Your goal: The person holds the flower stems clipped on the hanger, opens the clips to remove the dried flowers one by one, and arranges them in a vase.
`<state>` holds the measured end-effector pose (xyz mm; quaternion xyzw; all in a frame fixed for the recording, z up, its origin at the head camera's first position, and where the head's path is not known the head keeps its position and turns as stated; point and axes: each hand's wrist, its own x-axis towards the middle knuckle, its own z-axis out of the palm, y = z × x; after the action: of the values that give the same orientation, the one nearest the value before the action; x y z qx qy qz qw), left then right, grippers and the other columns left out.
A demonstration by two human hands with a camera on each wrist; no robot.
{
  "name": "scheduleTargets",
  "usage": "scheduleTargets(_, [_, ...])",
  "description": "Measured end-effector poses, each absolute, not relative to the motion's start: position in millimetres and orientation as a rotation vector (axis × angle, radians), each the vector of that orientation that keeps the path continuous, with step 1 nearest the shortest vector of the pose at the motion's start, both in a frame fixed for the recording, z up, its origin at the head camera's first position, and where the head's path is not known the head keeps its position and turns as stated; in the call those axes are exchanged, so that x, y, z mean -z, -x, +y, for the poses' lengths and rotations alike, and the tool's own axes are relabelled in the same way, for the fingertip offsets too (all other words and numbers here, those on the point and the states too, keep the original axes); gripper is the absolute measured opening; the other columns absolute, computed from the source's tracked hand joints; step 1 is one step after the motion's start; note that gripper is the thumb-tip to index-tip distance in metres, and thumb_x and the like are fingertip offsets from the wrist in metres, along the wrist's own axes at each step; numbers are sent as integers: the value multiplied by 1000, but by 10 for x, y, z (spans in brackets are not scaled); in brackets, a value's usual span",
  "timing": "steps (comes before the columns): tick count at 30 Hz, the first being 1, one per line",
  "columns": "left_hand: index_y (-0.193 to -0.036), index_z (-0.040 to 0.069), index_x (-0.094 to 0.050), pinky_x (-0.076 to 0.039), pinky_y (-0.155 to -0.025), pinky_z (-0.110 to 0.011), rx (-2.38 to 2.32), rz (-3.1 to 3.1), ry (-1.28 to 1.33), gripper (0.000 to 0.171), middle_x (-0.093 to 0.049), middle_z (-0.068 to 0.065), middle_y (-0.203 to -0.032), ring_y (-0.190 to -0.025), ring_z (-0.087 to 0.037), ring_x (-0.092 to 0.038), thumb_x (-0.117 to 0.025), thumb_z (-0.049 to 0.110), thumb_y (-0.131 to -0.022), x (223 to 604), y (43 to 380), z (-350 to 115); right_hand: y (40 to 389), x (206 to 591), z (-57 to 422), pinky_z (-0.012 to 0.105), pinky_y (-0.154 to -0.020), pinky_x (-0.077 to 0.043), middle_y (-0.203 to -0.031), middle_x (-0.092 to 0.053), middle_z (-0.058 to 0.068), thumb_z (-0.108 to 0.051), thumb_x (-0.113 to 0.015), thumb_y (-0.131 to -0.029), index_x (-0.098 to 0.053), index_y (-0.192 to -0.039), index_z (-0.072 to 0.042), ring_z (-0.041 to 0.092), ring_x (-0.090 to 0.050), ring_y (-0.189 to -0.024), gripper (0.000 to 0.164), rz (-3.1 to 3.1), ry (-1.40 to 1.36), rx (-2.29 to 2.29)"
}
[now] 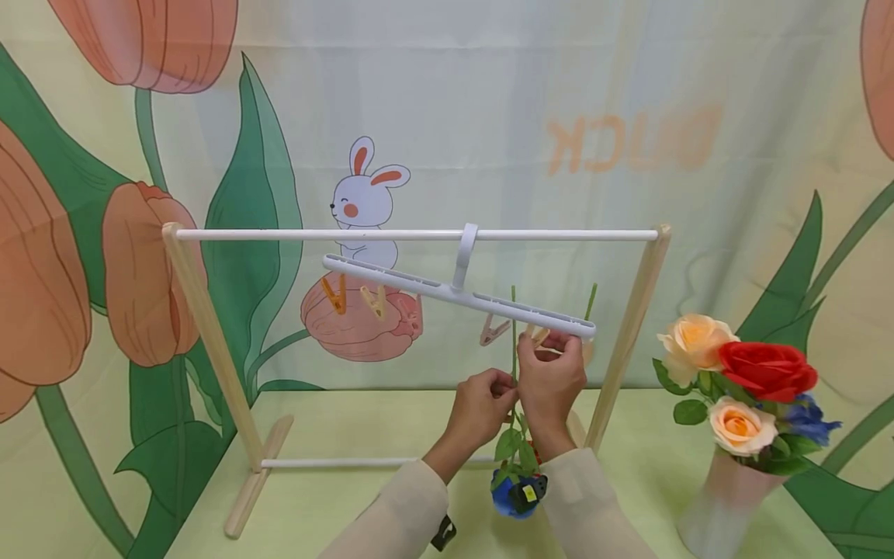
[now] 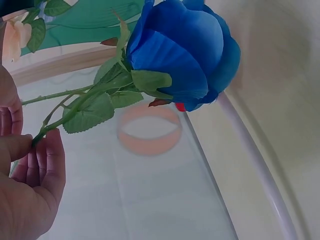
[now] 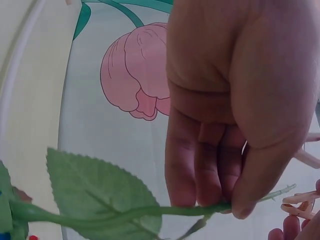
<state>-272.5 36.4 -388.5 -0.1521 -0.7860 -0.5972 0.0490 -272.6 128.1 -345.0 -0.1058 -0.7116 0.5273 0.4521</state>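
A blue artificial rose (image 1: 513, 495) hangs head down on its long green stem (image 1: 514, 341). My left hand (image 1: 478, 407) pinches that stem between thumb and fingers, above the leaves. My right hand (image 1: 555, 380) is raised to the lower, right end of a white hanger (image 1: 433, 289) and pinches a pale clothespin (image 1: 541, 335) under it. In the right wrist view the bare stem tip lies close beside this clothespin (image 3: 298, 204). The hanger tilts down to the right, its hook over the white rail (image 1: 314, 234). A bit of red (image 2: 180, 106) shows behind the blue rose.
More clips hang from the hanger, among them an orange clip (image 1: 335, 295) and a yellow clip (image 1: 375, 303). Another green stem (image 1: 591, 299) sticks up by its right end. Wooden posts (image 1: 213, 341) carry the rail. A vase (image 1: 726, 501) of roses stands at right.
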Motion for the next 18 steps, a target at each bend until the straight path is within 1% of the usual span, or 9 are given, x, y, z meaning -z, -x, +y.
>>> scheduleTargets(3, [-104,5,-71,-60,-60,-22,1837,-2386,464,13,-72,-4,-85,-66,-6,-66,-70,14,-96,3911,2711,344,2723,3454,1288,9,-64,-47,-94,-68,9,-24,-78,-85,-61,-104,-2,12,-67,-76,33,-1752,254,-1311])
scheduleTargets(6, [-104,4,-70,-59,-60,-21,1834,-2382,467,12,-71,-4,-85,-65,-5,-66,-70,12,-95,3936,2695,314,2721,3453,1290,9,-63,-47,-94,-68,9,-23,-78,-85,-61,-104,-2,9,-66,-75,33,-1748,245,-1309])
scheduleTargets(12, [-104,3,-71,-57,-59,-19,1772,-2392,488,12,-72,-5,-84,-62,-6,-65,-71,11,-94,3955,2645,217,2732,3452,1293,8,-63,-46,-94,-69,9,-23,-78,-85,-62,-106,-1,10,-65,-75,35,-1742,232,-1310])
scheduleTargets(18, [-103,6,-73,-55,-65,-18,1538,-2442,524,12,-73,-2,-85,-70,-4,-63,-71,14,-95,3991,2607,117,2740,3457,1300,9,-61,-46,-94,-68,10,-24,-79,-85,-61,-107,-1,11,-66,-75,36,-1746,226,-1315])
